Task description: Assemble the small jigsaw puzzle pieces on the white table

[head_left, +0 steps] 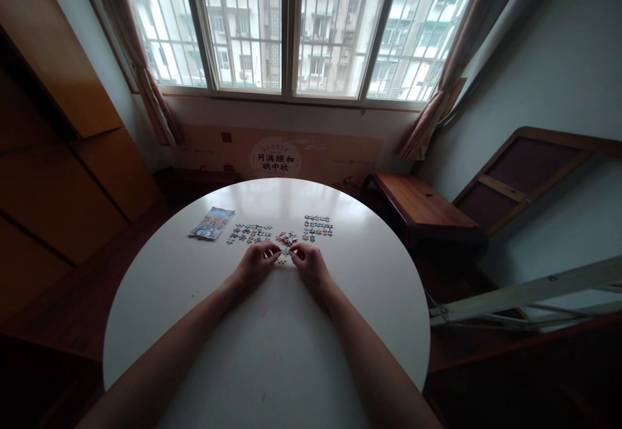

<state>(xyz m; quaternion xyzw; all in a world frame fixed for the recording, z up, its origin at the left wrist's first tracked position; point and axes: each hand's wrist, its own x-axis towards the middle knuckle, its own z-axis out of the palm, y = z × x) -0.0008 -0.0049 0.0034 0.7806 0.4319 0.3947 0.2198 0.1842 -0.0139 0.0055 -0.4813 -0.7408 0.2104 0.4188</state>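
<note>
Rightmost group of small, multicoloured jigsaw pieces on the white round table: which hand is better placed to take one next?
Probably the right hand: the rightmost group lies just beyond it. The left hand is farther off, with the central heap of pieces between.

Your left forearm [187,338] and right forearm [362,341] are bare along all the length that shows, smooth in outline, looking broad near the lower edge of the view and tapering evenly to slim, bare wrists. Your left grip [256,261] and right grip [310,262] are bare human hands, each with a gently rounded back, a thumb and slender fingers. Your fingernails and any fine markings are too small and dim to make out.
</note>
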